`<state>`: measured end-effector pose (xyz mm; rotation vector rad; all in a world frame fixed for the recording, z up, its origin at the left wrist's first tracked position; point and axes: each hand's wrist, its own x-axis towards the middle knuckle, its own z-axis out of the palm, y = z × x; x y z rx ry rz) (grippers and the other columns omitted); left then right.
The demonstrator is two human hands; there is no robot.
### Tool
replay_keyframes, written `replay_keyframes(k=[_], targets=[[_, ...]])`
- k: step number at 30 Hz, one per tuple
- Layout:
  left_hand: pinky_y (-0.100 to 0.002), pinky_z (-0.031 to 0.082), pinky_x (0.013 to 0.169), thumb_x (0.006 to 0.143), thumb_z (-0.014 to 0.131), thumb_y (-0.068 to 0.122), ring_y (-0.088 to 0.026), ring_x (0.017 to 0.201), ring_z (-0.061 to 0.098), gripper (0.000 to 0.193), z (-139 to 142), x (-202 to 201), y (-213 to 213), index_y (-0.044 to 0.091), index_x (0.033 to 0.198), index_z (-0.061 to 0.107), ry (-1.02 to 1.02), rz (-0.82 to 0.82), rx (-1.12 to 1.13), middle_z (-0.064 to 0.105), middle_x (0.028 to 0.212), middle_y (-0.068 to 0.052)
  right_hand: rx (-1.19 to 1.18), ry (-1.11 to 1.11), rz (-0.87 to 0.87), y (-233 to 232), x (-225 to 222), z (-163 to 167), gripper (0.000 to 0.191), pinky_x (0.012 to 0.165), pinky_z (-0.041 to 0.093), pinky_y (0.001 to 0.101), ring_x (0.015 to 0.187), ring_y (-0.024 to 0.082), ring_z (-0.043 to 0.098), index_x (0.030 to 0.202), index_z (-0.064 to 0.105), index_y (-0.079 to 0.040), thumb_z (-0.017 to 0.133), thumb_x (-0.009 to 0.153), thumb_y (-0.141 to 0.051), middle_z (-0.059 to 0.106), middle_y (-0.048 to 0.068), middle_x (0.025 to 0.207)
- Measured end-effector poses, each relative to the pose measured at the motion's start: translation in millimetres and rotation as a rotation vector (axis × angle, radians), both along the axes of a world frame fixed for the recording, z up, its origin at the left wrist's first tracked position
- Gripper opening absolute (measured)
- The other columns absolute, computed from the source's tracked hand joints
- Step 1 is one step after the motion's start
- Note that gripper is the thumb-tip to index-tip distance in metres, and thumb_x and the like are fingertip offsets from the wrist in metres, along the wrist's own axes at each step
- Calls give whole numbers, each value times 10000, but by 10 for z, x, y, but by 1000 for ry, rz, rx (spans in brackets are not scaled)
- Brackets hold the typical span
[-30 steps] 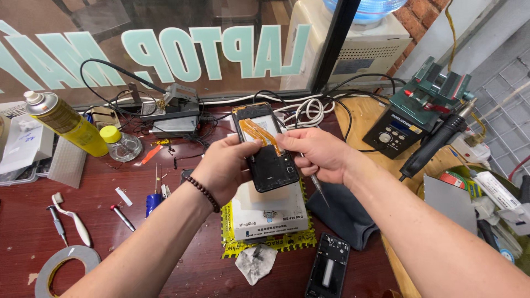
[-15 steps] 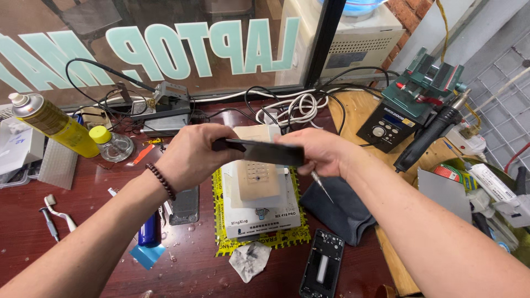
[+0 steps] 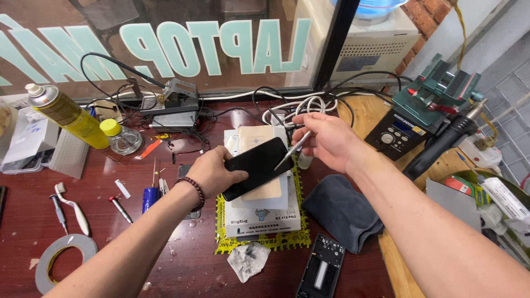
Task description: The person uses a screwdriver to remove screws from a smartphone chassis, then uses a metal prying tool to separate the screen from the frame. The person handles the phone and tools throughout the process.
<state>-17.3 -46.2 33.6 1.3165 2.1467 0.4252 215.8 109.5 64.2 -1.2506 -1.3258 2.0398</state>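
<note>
A black phone screen lies tilted on a white heating pad, gripped at its near edge by the left hand, whose fingers curl around it. Just beyond those fingers, the right hand pinches slim metal tweezers, tip touching the glass. A slip of that tip could scratch or crack the panel, or it could slide onto the desk.

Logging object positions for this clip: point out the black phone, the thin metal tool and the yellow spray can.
black phone (image 3: pixel 256 165), head view, middle of its dark face, held by the left hand (image 3: pixel 212 174).
thin metal tool (image 3: pixel 292 150), head view, mid-shaft, in the right hand (image 3: pixel 326 139).
yellow spray can (image 3: pixel 69 117), head view, its yellow body.
</note>
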Motion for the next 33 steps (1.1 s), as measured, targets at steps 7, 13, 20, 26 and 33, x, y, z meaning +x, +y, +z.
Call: replay_keyframes(k=[7, 13, 20, 26, 33], targets=[[-416, 548, 781, 903, 714, 288, -305, 886, 721, 332, 234, 156, -155, 28, 1107, 752, 81, 47, 397, 760, 941, -175, 165, 15, 131, -236, -335, 138, 273, 642, 540, 313, 746, 146, 621, 1177, 632, -52, 495, 1031, -239, 652, 62, 871], [-303, 546, 594, 920, 683, 276, -147, 664, 675, 276, 609, 260, -220, 38, 1016, 786, -357, 32, 219, 758, 743, -93, 218, 64, 189, -564, -813, 210, 272, 653, 599, 324, 761, 149, 658, 1146, 659, -20, 553, 1003, -225, 656, 66, 878], [-310, 638, 594, 895, 705, 177, -90, 674, 710, 166, -30, -565, -745, 51, 993, 752, -571, 454, 192, 751, 819, -25, 375, -66, 286, -733, -1077, 221, 297, 681, 593, 284, 825, 90, 658, 1202, 677, -50, 619, 962, -214, 672, 12, 966], [-352, 616, 593, 853, 828, 196, -199, 658, 740, 221, -1022, -1518, -1592, 9, 956, 772, -287, 723, -171, 782, 801, -126, 324, -121, 314, -843, -1273, 189, 277, 686, 605, 288, 828, 112, 691, 1175, 694, -39, 613, 950, -180, 707, 41, 1005], [-370, 633, 541, 851, 799, 140, -241, 550, 744, 217, -1439, -1563, -1778, -70, 904, 788, -320, 762, -287, 774, 720, -171, 286, -178, 377, -1003, -1445, 114, 261, 695, 595, 285, 824, 127, 691, 1171, 700, -44, 612, 964, -175, 712, 60, 994]])
